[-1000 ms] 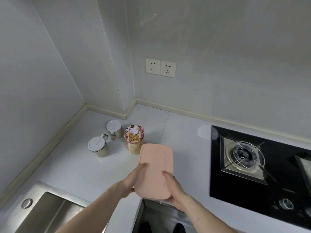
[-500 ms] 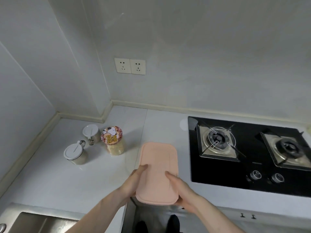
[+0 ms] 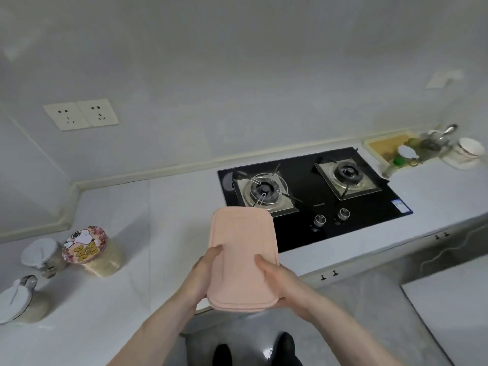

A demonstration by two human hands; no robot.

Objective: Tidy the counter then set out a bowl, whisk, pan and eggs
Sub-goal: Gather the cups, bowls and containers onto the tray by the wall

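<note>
step: tidying, judging by what's held; no bowl, whisk, pan or eggs set out.
box: pink lidded box (image 3: 244, 256), carried above near edge of surface (image 3: 169, 207), left of stove (image 3: 311, 191).
hands: left hand (image 3: 202, 276) and right hand (image 3: 277, 282) both grip its sides, thumbs on lid.
next: probably pick a storage spot; keep box level.

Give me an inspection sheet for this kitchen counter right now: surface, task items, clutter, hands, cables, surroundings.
Surface: white counter with a black two-burner gas hob set in.
Job's things: pink lidded container held above the counter's front edge; bowl, whisk, pan, eggs: nothing seen.
Clutter: cartoon-lid jar and two white-lidded pots at left; bottles and a white cup at far right.
Hands: left hand and right hand both grip the container.
Cables: nothing seen.
Surroundings: double wall socket, grey floor.
</note>
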